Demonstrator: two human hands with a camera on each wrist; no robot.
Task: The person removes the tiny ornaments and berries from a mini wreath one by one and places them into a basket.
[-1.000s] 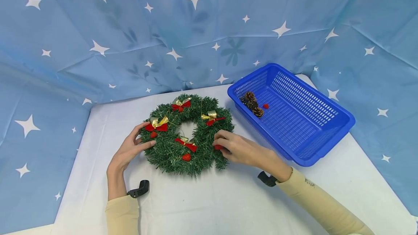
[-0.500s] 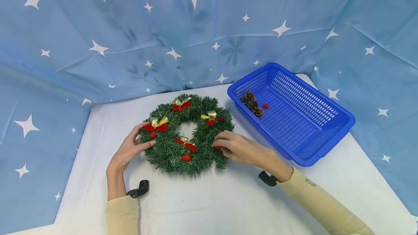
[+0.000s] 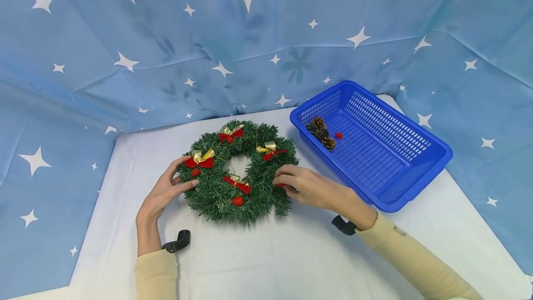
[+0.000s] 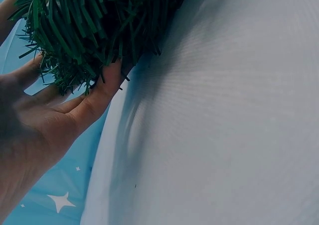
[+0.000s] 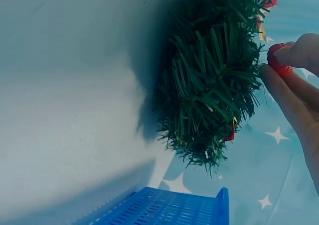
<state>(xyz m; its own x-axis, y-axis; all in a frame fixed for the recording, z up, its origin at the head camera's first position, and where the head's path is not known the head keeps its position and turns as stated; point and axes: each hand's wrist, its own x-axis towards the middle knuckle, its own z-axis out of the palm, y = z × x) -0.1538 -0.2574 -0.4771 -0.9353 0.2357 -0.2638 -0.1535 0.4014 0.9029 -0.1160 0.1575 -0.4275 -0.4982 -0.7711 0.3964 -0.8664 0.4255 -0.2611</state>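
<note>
one left hand (image 3: 164, 189) grips wreath (image 3: 258, 175); right hand (image 3: 308, 187) pinches red berry (image 5: 274, 64), contact unclear; likely fixing, next needs pressing in.

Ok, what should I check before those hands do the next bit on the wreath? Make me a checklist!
1. Red berry pinched in the right hand: ok.
2. Left hand holding the edge of the wreath: ok.
3. Wreath lying flat on the table: ok.
4. Berry let go and sitting on the wreath by itself: not ok.
5. Berry touching the greenery: cannot tell.
6. Pinecones inside the blue basket: ok.
</note>
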